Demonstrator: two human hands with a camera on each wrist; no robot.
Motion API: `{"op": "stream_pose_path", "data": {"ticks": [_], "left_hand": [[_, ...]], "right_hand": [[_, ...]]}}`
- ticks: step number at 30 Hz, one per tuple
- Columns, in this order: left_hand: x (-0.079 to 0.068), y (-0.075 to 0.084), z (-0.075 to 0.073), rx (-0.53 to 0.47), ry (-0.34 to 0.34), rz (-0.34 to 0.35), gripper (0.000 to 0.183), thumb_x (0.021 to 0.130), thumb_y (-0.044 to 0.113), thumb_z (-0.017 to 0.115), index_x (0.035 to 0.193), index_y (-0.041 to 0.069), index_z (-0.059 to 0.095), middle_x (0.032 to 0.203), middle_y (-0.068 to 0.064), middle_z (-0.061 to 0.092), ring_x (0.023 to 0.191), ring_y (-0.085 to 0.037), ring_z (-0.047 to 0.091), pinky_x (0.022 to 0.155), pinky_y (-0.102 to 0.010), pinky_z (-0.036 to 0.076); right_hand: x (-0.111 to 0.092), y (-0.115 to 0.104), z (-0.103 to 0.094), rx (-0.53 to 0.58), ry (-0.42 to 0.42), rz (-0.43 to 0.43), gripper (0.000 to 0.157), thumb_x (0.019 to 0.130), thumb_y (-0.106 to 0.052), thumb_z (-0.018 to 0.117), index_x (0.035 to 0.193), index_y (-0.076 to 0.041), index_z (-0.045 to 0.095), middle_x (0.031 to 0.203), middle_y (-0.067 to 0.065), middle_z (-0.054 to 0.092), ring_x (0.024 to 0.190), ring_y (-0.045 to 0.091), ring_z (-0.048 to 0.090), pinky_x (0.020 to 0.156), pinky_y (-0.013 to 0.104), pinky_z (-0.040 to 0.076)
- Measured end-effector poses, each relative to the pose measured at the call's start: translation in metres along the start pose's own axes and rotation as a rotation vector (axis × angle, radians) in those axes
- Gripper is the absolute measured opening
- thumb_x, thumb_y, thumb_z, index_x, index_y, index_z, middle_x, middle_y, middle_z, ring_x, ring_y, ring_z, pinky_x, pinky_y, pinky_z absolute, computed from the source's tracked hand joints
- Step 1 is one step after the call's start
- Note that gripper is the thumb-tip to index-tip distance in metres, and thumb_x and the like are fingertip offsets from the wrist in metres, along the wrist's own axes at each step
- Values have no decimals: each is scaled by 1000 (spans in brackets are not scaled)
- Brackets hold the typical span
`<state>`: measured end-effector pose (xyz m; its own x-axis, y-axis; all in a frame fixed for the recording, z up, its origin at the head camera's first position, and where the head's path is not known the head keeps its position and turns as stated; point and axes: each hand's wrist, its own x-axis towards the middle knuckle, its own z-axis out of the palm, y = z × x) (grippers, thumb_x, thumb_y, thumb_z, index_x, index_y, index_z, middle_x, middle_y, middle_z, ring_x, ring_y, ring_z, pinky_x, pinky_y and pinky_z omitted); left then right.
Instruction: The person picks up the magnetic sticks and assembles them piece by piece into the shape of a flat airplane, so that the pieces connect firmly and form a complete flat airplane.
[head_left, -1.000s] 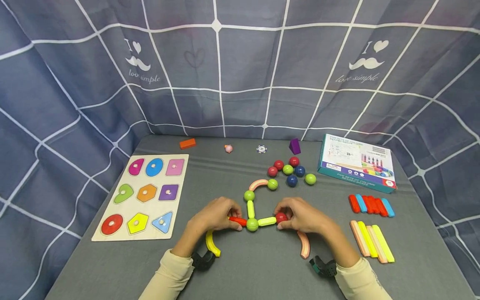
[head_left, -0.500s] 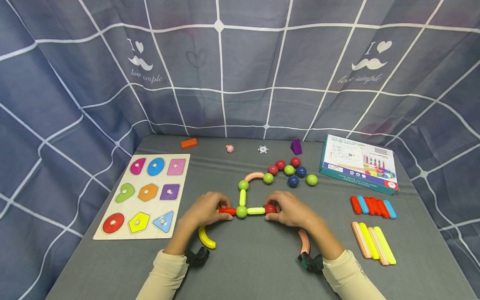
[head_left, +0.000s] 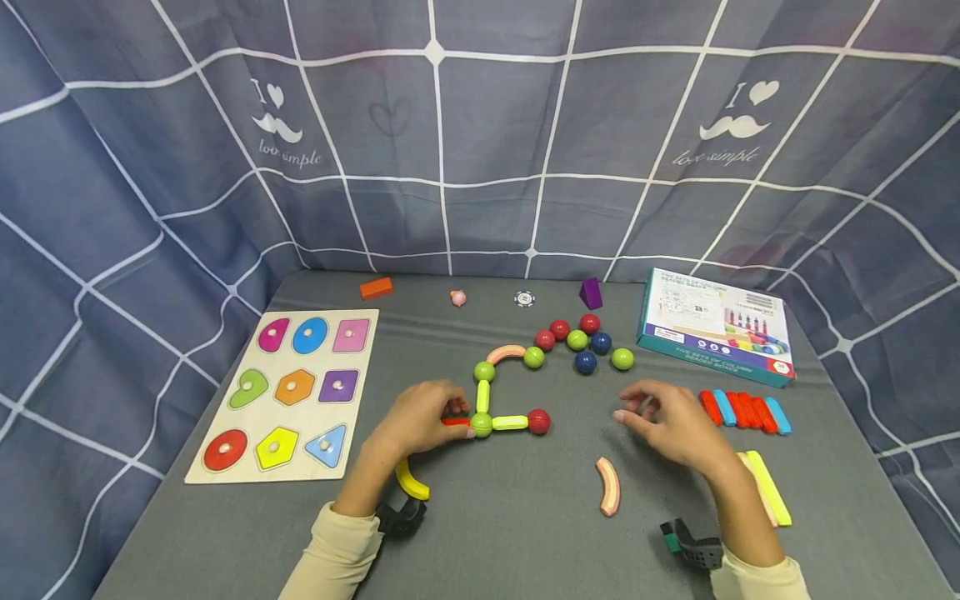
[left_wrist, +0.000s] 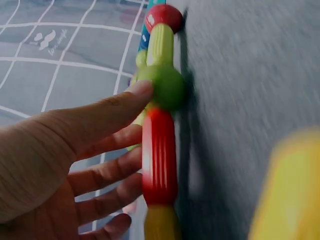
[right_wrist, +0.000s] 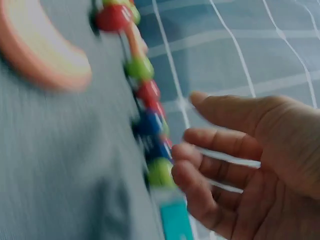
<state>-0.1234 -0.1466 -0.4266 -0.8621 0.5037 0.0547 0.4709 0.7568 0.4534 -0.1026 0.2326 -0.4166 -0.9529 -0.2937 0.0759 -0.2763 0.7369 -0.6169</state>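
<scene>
A toy chain of balls and sticks lies on the table: a green ball (head_left: 482, 424) joins a red stick (left_wrist: 160, 157) and two light green sticks. One light green stick ends in a red ball (head_left: 538, 422); the other leads to another green ball and a curved peach piece. My left hand (head_left: 427, 417) holds this chain at the red stick, thumb on the green ball and fingertips partly hidden behind the stick. An ochre piece (left_wrist: 162, 222) shows at the red stick's lower end. My right hand (head_left: 675, 421) is raised to the right with loosely bent fingers, holding nothing.
A yellow curved piece (head_left: 411, 481) lies by my left wrist, a peach curved piece (head_left: 609, 487) near my right. Loose balls (head_left: 585, 362), short sticks (head_left: 738, 410) and long sticks (head_left: 771, 492) lie right of centre. A shape puzzle board (head_left: 247, 450) is left, a box (head_left: 712, 325) back right.
The chain first slid left and slightly away from me. My right hand then let go of the red ball and moved right. My left thumb shifted onto the green ball.
</scene>
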Motion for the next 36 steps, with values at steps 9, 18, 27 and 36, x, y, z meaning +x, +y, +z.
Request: {"op": "stream_pose_path", "data": {"ticks": [9, 18, 27, 36], "left_hand": [[21, 28, 8, 4, 43, 83, 29, 74, 35, 81, 94, 17, 72, 84, 3, 64, 75, -10, 56, 65, -30, 43], [32, 40, 23, 95, 47, 193, 21, 69, 34, 83, 84, 23, 73, 78, 11, 63, 69, -5, 51, 65, -33, 40], [33, 42, 31, 175, 24, 142, 18, 72, 33, 83, 86, 25, 74, 80, 14, 62, 76, -8, 50, 69, -32, 33], [30, 44, 32, 174, 6, 153, 15, 73, 33, 82, 83, 27, 73, 79, 17, 61, 78, -9, 50, 70, -32, 35]], "right_hand": [[-63, 41, -43, -168, 23, 346, 41, 85, -44, 69, 93, -4, 67, 74, -2, 61, 69, 15, 54, 59, 34, 41], [-84, 49, -31, -286, 28, 420, 38, 79, -47, 72, 86, -10, 66, 68, -4, 56, 62, 15, 49, 54, 32, 35], [-60, 30, -14, -238, 63, 373, 38, 88, -49, 60, 81, -12, 64, 62, -4, 50, 57, 15, 46, 50, 32, 32], [1, 3, 21, 242, 75, 160, 28, 91, -30, 64, 96, -2, 66, 76, 4, 64, 64, 14, 57, 54, 26, 44]]}}
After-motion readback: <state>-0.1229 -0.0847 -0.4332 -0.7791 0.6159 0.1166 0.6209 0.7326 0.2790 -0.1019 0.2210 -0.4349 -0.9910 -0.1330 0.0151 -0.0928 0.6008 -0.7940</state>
